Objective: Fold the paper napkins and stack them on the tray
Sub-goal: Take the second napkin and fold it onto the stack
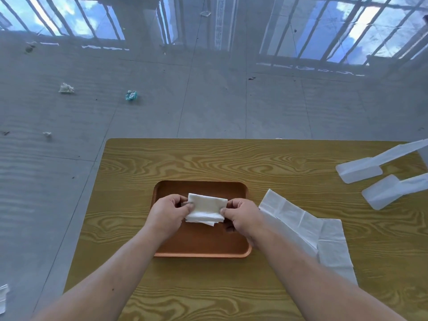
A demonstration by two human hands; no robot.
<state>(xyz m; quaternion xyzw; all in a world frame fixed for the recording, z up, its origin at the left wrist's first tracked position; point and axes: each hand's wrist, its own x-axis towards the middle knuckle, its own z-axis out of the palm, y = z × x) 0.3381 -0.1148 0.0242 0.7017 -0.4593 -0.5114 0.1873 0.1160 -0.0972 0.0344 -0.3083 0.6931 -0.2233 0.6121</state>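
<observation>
A folded white paper napkin is held over the brown tray in the middle of the wooden table. My left hand pinches its left edge and my right hand pinches its right edge, thumbs on top. Whether the napkin touches the tray floor I cannot tell. To the right of the tray, unfolded white napkins lie flat on the table, partly under my right forearm.
The wooden table ends at its far edge just beyond the tray and at its left edge near my left arm. Two white plastic pieces lie at the right rear. Scraps of paper litter the grey floor.
</observation>
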